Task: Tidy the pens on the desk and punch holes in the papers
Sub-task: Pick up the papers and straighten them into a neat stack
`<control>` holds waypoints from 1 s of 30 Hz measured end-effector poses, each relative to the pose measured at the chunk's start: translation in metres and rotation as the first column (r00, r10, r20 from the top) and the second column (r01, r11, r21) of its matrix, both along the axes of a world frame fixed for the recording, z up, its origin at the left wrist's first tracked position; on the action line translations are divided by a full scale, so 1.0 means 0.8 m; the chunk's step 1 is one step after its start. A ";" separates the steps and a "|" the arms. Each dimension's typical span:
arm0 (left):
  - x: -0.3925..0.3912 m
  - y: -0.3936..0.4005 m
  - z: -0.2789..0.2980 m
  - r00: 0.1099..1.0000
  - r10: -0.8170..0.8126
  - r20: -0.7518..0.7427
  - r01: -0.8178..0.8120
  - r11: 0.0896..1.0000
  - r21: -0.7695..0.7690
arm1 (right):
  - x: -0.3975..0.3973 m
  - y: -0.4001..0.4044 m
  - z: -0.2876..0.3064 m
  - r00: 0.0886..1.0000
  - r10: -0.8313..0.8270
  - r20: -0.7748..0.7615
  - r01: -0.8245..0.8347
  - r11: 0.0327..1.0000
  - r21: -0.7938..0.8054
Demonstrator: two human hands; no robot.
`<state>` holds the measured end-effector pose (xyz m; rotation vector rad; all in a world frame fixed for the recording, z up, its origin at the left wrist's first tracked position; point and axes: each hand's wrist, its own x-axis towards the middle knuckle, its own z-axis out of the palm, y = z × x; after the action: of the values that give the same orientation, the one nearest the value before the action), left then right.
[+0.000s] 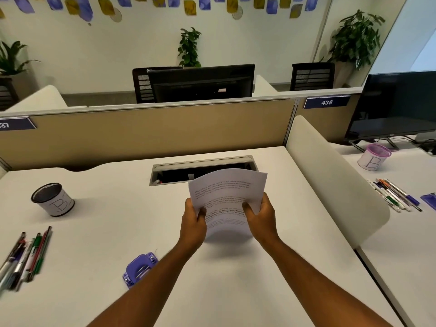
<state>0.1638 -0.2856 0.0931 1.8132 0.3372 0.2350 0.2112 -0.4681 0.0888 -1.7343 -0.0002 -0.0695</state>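
A stack of printed papers (227,192) is held upright above the middle of the white desk (236,279), bowed toward me. My left hand (192,223) grips its left edge and my right hand (262,217) grips its right edge. A purple hole punch (139,267) lies on the desk beside my left forearm. Several pens (26,256) lie loose in a pile at the desk's left edge. A black mesh pen cup (53,199) with a white label marked B stands at the left, behind the pens.
An open cable tray (203,169) is set into the desk behind the papers. A tan partition (153,128) closes the back, a white divider (330,185) the right. The neighbouring desk holds a purple pen cup (374,158), more pens (394,194) and a monitor (396,105).
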 end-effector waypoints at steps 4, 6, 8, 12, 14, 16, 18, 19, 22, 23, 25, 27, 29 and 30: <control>-0.005 0.006 -0.015 0.998 0.023 -0.062 -0.025 0.999 -0.028 | -0.001 -0.001 -0.010 0.996 0.013 -0.093 -0.011 1.000 0.020; -0.008 0.010 -0.016 0.994 0.097 -0.052 -0.100 0.994 -0.050 | 0.004 -0.003 -0.006 0.990 -0.034 -0.138 0.051 0.992 0.120; -0.009 0.017 -0.019 0.976 0.196 -0.092 -0.205 0.973 -0.103 | 0.010 -0.005 -0.003 0.974 -0.051 -0.220 0.114 0.952 0.283; -0.008 0.027 -0.028 0.936 0.191 -0.295 -0.296 0.882 -0.367 | 0.011 0.001 0.002 0.919 0.042 -0.393 0.239 0.734 0.636; -0.009 0.025 -0.029 0.964 0.077 -0.253 -0.201 0.832 -0.516 | 0.006 0.006 0.001 0.893 0.065 -0.445 0.290 0.674 0.679; -0.010 0.019 -0.021 0.986 0.036 -0.166 -0.130 0.788 -0.602 | 0.001 0.012 -0.003 0.880 0.093 -0.466 0.301 0.650 0.698; -0.006 0.016 -0.015 0.989 0.093 -0.119 -0.145 0.805 -0.576 | -0.003 0.014 -0.006 0.878 0.126 -0.461 0.281 0.645 0.711; -0.003 0.016 -0.012 0.986 0.129 -0.104 -0.165 0.837 -0.522 | -0.005 0.012 -0.006 0.883 0.143 -0.447 0.255 0.652 0.714; -0.002 0.025 -0.005 0.980 0.192 -0.060 -0.200 0.908 -0.369 | 0.004 -0.004 -0.006 0.918 0.127 -0.376 0.197 0.676 0.710; -0.002 0.031 -0.005 0.978 0.202 -0.049 -0.207 0.921 -0.331 | 0.011 -0.014 -0.005 0.928 0.102 -0.359 0.203 0.669 0.715; -0.004 0.042 -0.006 0.976 0.216 -0.032 -0.217 0.939 -0.265 | 0.025 -0.039 0.002 0.945 0.080 -0.316 0.172 0.700 0.693; -0.004 0.052 -0.007 0.974 0.224 -0.020 -0.224 0.951 -0.214 | 0.034 -0.066 0.011 0.959 0.124 -0.254 0.052 0.805 0.591; -0.005 0.056 -0.010 0.976 0.216 -0.012 -0.215 0.962 -0.168 | 0.038 -0.084 0.018 0.957 0.175 -0.230 -0.062 0.901 0.429; -0.005 0.056 -0.012 0.976 0.215 -0.011 -0.215 0.966 -0.146 | 0.040 -0.089 0.021 0.956 0.187 -0.227 -0.101 0.934 0.344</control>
<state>0.1599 -0.2410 0.0839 1.6309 0.5358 0.3570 0.2429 -0.5390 0.1056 -1.3917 0.0702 0.2529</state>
